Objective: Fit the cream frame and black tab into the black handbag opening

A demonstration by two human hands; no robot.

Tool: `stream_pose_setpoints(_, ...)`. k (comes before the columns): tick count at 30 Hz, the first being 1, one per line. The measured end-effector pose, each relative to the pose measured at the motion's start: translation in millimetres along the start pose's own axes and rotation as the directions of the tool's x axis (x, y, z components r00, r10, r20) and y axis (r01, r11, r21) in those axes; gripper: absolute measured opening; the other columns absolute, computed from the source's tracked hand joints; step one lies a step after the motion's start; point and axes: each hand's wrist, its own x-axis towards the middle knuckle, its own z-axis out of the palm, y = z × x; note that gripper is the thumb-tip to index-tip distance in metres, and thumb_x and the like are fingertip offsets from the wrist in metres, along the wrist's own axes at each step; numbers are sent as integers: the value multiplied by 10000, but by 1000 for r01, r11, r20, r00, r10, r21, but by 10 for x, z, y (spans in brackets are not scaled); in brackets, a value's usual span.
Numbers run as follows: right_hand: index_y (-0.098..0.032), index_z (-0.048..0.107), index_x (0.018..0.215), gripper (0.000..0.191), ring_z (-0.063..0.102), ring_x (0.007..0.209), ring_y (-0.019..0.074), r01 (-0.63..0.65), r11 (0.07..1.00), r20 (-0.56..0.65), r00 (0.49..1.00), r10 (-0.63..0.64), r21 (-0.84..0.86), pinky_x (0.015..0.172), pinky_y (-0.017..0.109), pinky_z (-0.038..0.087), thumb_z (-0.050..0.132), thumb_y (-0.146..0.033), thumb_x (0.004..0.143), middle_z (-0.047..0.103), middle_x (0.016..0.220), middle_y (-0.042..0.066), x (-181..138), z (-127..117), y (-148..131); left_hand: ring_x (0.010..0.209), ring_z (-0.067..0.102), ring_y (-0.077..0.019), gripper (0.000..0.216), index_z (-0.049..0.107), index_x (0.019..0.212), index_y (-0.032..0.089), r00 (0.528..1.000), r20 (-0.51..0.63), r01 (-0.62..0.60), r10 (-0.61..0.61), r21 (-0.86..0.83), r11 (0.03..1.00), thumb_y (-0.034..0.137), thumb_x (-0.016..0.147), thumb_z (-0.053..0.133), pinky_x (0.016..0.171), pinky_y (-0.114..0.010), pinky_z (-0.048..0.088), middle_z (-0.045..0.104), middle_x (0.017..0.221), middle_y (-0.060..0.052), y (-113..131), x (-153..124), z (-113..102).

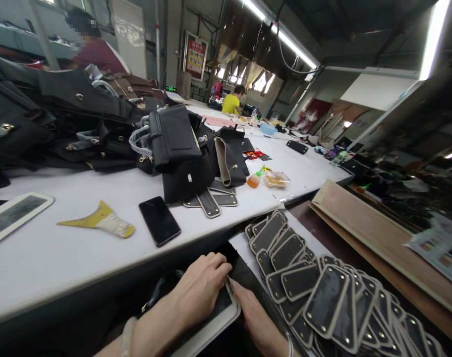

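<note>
My left hand (198, 290) is curled, fingers bent down onto a black panel with a pale rim (220, 317) that lies low in front of me under the table's edge. My right hand (254, 312) lies alongside it on the right, fingers pressed flat on the same panel and the black material (248, 275) beside it. Just to the right, several black patches with pale borders and small rivets (322, 297) lie fanned out in an overlapping pile. What sits under my palms is hidden.
On the white table (62, 248) lie a black phone (159, 220), a yellow-and-white scraper (99, 220), a long bordered panel (14, 213), more patches (213, 201), a heap of black handbags (99, 124) and a small orange bottle (254, 179). Wooden boards (378, 238) lie right. Other people work further back.
</note>
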Motion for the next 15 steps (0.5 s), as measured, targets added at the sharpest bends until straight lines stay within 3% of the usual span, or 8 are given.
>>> stream_pose_setpoints(7,-154,630,1232,694,559,1110,265,4,984,16,1000,-2,-180,937,366,439,420,-701,860,643,1219,94,0,1,-96,881,662,-210,223,718,841,208,991,55,-118,124,-103,988,106,820,521,745,-266,492,710,948,-41,-246,219,88)
stream_pose_setpoints(15,-158,633,1195,608,556,1072,240,11,964,41,999,0,-265,944,341,408,375,-633,915,644,1178,78,33,-47,-54,885,675,-199,291,743,943,215,985,48,-153,164,-169,974,91,784,532,779,-247,500,726,966,-40,-327,255,124)
